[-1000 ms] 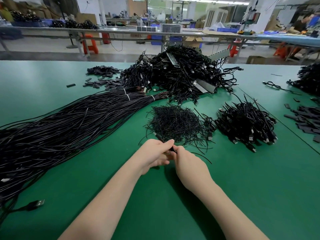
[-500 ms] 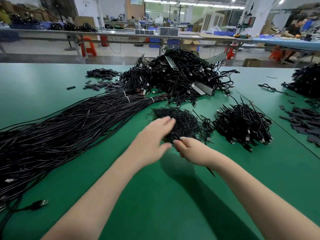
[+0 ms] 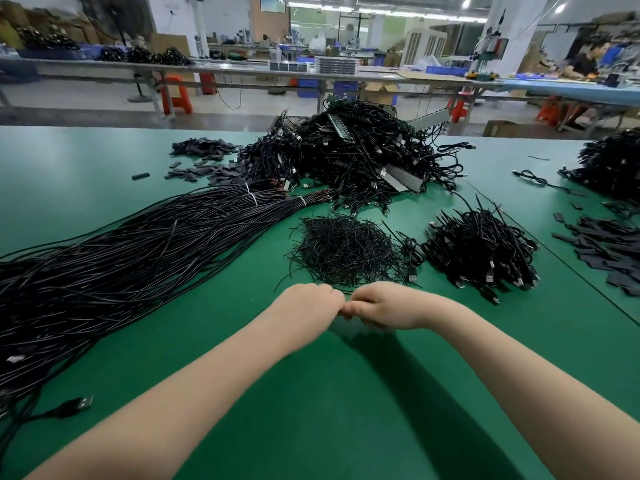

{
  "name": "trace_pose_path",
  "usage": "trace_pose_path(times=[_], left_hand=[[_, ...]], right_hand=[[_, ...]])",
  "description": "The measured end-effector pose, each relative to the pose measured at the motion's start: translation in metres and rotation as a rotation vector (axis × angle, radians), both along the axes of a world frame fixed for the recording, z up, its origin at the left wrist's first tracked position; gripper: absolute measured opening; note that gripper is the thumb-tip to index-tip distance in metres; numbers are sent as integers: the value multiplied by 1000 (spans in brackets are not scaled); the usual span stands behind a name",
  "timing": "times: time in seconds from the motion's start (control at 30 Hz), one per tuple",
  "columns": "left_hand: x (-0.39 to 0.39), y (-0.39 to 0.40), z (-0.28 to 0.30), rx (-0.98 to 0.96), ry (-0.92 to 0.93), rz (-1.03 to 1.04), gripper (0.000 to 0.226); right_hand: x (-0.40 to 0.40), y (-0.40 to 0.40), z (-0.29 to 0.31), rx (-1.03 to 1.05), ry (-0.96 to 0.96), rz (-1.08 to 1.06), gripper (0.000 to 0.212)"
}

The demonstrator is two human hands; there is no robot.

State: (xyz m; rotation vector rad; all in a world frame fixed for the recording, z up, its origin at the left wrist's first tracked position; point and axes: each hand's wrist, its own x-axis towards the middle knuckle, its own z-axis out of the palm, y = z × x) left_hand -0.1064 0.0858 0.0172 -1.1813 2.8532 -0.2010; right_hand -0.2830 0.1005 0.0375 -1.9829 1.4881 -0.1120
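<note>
Fingers of the left hand (image 3: 304,306), just spread on the heap of thin black wire ties (image 3: 343,251), now meet the right hand (image 3: 384,306), both grips curled closed, contents hidden, likely tying.

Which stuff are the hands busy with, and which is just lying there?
In use: left hand, right hand, tie pile just beyond them (what they hold is hidden).
Lying about: long cable bundle, big tangled heap, coiled USB cables, flat black pieces.
</note>
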Motion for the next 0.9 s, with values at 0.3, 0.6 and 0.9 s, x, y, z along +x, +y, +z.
trace_pose_path(times=[0.3,0.6,0.9], left_hand=[[2,-24,-26,611,1197,380,25],[-1,-18,-38,960,1480,307,27],[-1,-17,-43,834,1393,300,28]], right_hand=[[-31,-16,-35,-434,275,-578,40],[-22,-16,-56,-606,248,-707,23],[-20,-10,-62,-668,244,-702,18]])
